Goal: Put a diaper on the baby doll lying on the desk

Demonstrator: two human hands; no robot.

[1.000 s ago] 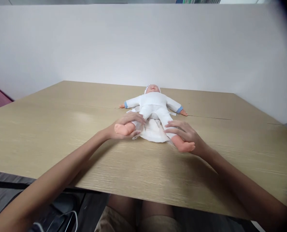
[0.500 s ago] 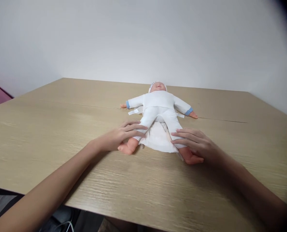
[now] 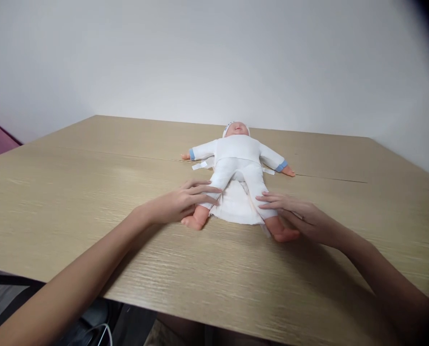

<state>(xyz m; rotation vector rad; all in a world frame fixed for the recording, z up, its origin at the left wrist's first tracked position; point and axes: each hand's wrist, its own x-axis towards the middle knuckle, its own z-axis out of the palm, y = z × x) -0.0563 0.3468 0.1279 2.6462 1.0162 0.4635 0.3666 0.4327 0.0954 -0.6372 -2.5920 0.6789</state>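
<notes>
I am reaching across the pale wooden tabletop (image 3: pixel 92 202) with both arms. My left hand (image 3: pixel 178 204) is lying flat and released, its fingers (image 3: pixel 203 188) stretched out and resting on the doll's lower leg, just above the bare foot nearest my left side; nothing is clenched in it. The baby doll (image 3: pixel 238 161) is lying on its back in the middle of the tabletop, head pointing away from me, arms spread wide, dressed in a white suit with blue cuffs. A white diaper (image 3: pixel 236 206) is spread open under its hips and between its legs, with small tabs showing beside the waist. My right hand (image 3: pixel 304 218) is also released, fingers (image 3: pixel 272 198) extended over the doll's other shin, the palm resting beside that bare foot.
</notes>
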